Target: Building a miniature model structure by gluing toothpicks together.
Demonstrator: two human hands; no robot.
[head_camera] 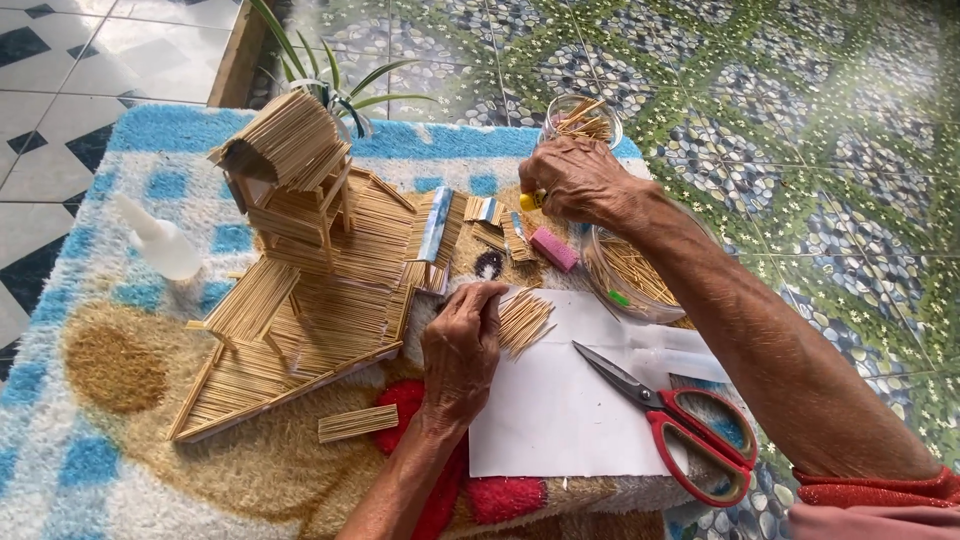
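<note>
Stick-built model house (300,250): pale straw-tan throughout; loose sticks (522,320) same tan, on a plain white paper sheet (560,410). Scissors (690,425): red handles, grey blades; eraser block (553,249) pink; glue bottle (160,240) translucent white. Shaggy rug (130,330): blue-and-white checks, tan and red patches; floor tiles (820,130) green with a blue-grey pebble pattern.

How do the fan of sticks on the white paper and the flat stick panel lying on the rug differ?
The fan of sticks is loose and splayed, ends spreading apart; the stick panel is a neat flat strip, sticks side by side. The fan lies on the white paper right beside the left hand; the panel lies alone on the rug, untouched, below the model house. Both are thin, pale wooden sticks.
</note>
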